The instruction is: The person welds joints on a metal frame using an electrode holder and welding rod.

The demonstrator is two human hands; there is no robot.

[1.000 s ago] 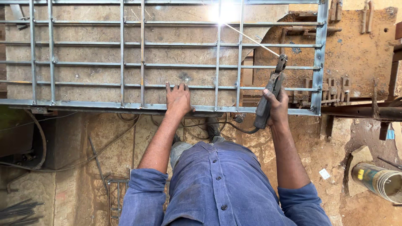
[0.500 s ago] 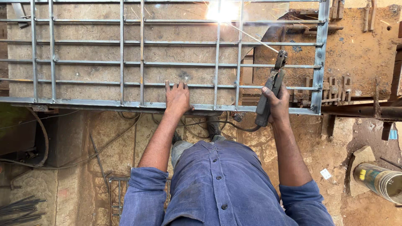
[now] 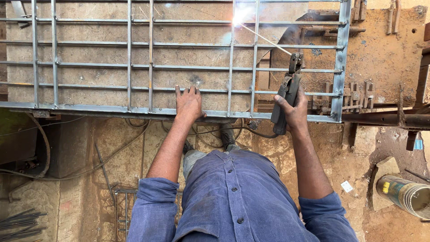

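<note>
A grey steel grille frame (image 3: 89,109) of crossed bars lies flat on a work surface. My left hand (image 3: 188,103) rests palm down on its near bars, fingers together. My right hand (image 3: 294,112) grips a dark electrode holder (image 3: 286,96). Its thin welding rod (image 3: 264,35) reaches up-left to a bright white arc (image 3: 238,18) at a bar joint near the frame's far edge.
A rusty steel plate (image 3: 380,54) with small brackets lies to the right. A cable (image 3: 233,132) runs under the frame. A tin can (image 3: 405,193) lies at lower right, loose rods (image 3: 20,222) at lower left, another small grille (image 3: 123,201) by my legs.
The view has shifted slightly. Both hands stay where they were, and the arc still burns at the same joint.
</note>
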